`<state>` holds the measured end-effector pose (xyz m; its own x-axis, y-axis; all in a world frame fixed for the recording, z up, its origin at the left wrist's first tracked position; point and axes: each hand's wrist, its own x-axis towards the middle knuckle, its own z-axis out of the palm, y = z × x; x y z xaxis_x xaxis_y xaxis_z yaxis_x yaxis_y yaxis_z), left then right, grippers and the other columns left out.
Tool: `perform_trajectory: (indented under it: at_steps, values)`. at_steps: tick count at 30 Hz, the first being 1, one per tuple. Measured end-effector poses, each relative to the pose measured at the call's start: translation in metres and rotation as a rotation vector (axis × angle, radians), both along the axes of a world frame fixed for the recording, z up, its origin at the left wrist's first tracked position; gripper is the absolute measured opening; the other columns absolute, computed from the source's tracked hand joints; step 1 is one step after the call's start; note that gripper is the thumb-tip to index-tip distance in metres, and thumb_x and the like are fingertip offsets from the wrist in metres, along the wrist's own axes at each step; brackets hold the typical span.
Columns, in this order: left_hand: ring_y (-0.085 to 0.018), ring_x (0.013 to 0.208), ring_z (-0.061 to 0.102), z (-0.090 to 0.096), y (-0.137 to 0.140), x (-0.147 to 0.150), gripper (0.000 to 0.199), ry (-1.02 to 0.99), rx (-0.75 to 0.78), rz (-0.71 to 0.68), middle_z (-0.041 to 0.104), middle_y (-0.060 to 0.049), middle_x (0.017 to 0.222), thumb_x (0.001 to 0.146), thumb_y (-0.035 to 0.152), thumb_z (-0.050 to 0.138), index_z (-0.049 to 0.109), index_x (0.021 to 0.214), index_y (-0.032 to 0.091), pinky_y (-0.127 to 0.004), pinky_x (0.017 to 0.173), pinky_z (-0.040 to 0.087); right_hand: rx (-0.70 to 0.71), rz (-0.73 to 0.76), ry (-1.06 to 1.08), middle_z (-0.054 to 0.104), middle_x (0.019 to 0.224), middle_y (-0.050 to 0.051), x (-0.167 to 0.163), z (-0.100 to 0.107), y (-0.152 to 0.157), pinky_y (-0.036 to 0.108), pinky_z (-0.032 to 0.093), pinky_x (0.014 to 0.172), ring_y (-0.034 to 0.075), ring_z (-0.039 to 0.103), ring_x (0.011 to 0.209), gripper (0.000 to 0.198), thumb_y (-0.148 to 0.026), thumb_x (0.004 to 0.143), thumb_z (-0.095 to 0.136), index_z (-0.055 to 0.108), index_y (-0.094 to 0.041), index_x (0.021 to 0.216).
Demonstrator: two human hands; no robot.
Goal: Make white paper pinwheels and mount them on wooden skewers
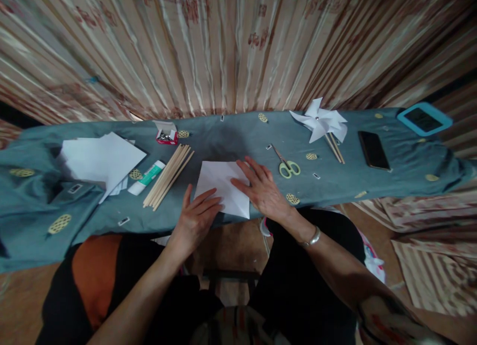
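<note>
A square sheet of white paper (215, 175) lies on the cloth-covered table in front of me. My left hand (197, 218) rests on its lower left part, fingers stretched out and thumb apart. On its right side lies my right hand (263, 188), with the fingers spread over the upper right edge. Faint crease lines seem to cross the sheet. To the left is a bundle of wooden sticks (167, 178), with a glue stick (146, 177) beside it. Green-handled scissors (286, 165) lie just right of my right hand.
White paper sheets (100, 159) are stacked at the left, near an opened small red box (167, 135) of metal pieces. White paper pinwheels (322, 120) on sticks lie at the right. Beyond them are a phone (373, 150) and a blue-framed device (425, 119). A curtain (231, 52) hangs behind the table.
</note>
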<state>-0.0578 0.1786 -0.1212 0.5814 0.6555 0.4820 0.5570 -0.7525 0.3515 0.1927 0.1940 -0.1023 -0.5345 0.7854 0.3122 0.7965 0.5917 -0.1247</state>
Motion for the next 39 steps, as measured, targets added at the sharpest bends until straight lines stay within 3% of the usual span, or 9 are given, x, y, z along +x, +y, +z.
perform_trajectory:
  at_steps: [3, 7, 14, 19, 25, 29, 33, 36, 39]
  values:
    - [-0.025, 0.119, 0.066, 0.001, -0.001, -0.005, 0.023, -0.018, -0.015, 0.026, 0.078, -0.005, 0.109, 0.096, 0.013, 0.053, 0.073, 0.104, 0.023, -0.065, 0.120, 0.018, 0.005, 0.035, 0.019, 0.047, 0.155, 0.011, 0.006, -0.004, -0.002, 0.057, 0.036, 0.111, 0.033, 0.030, 0.149, 0.029, -0.014, 0.096, 0.053, 0.067, -0.024, 0.119]
    - [-0.025, 0.112, 0.070, 0.001, -0.002, -0.011, 0.023, -0.032, -0.057, 0.051, 0.078, -0.006, 0.107, 0.096, 0.015, 0.054, 0.072, 0.107, 0.023, -0.065, 0.120, 0.021, -0.060, 0.046, 0.106, 0.054, 0.148, 0.012, 0.018, -0.011, -0.011, 0.056, 0.041, 0.108, 0.031, 0.039, 0.144, 0.027, -0.015, 0.096, 0.052, 0.070, -0.023, 0.114]
    - [-0.018, 0.090, 0.074, 0.000, -0.003, -0.012, 0.018, -0.080, -0.139, 0.073, 0.078, -0.005, 0.099, 0.098, 0.021, 0.054, 0.071, 0.104, 0.020, -0.053, 0.114, 0.038, -0.352, 0.033, 0.430, 0.074, 0.117, 0.010, 0.029, -0.011, -0.021, 0.045, 0.053, 0.096, 0.025, 0.065, 0.108, 0.028, -0.032, 0.097, 0.054, 0.072, -0.020, 0.115]
    - [-0.018, 0.087, 0.073, -0.001, 0.001, -0.009, 0.024, -0.077, -0.227, 0.105, 0.078, -0.005, 0.096, 0.100, 0.028, 0.049, 0.072, 0.103, 0.021, -0.050, 0.107, 0.045, -0.513, -0.187, 0.756, 0.077, 0.090, 0.004, 0.025, -0.013, -0.018, 0.034, 0.056, 0.079, 0.020, 0.070, 0.083, 0.028, -0.047, 0.091, 0.064, 0.077, -0.023, 0.094]
    - [-0.020, 0.080, 0.073, -0.008, 0.006, -0.006, 0.025, -0.095, -0.204, 0.180, 0.077, -0.005, 0.092, 0.099, 0.033, 0.051, 0.069, 0.109, 0.019, -0.047, 0.098, 0.054, -0.496, -0.361, 0.810, 0.075, 0.075, 0.001, 0.017, -0.024, -0.013, 0.029, 0.052, 0.066, 0.017, 0.067, 0.068, 0.029, -0.049, 0.086, 0.067, 0.076, -0.022, 0.080]
    - [-0.024, 0.097, 0.071, 0.001, 0.007, -0.002, 0.032, -0.025, -0.112, 0.216, 0.075, -0.007, 0.107, 0.099, 0.029, 0.053, 0.058, 0.129, 0.020, -0.044, 0.097, 0.054, -0.504, -0.439, 0.755, 0.074, 0.071, 0.000, 0.014, -0.025, -0.008, 0.028, 0.049, 0.059, 0.017, 0.066, 0.062, 0.022, -0.042, 0.084, 0.069, 0.077, -0.022, 0.088]
    - [-0.029, 0.141, 0.044, 0.010, -0.001, 0.016, 0.044, 0.087, 0.062, 0.147, 0.057, -0.013, 0.143, 0.098, 0.014, 0.049, 0.046, 0.141, 0.019, -0.053, 0.117, 0.034, -0.477, -0.489, 0.680, 0.076, 0.077, 0.001, 0.009, -0.021, -0.001, 0.030, 0.052, 0.066, 0.019, 0.069, 0.068, 0.019, -0.039, 0.083, 0.071, 0.077, -0.023, 0.090]
    - [-0.027, 0.148, 0.035, 0.006, -0.011, 0.033, 0.046, 0.180, 0.068, 0.001, 0.055, -0.015, 0.147, 0.098, 0.011, 0.045, 0.043, 0.144, 0.015, -0.053, 0.121, 0.026, -0.468, -0.505, 0.655, 0.077, 0.081, 0.002, 0.005, -0.019, 0.004, 0.032, 0.053, 0.073, 0.021, 0.071, 0.074, 0.016, -0.038, 0.083, 0.070, 0.077, -0.024, 0.089]
    - [-0.030, 0.147, 0.035, -0.003, -0.015, 0.041, 0.048, 0.253, 0.011, -0.013, 0.051, -0.018, 0.149, 0.098, 0.019, 0.047, 0.041, 0.146, 0.011, -0.056, 0.120, 0.027, -0.466, -0.535, 0.631, 0.078, 0.082, 0.002, 0.002, -0.017, 0.008, 0.032, 0.054, 0.075, 0.021, 0.072, 0.076, 0.013, -0.036, 0.082, 0.071, 0.077, -0.025, 0.087]
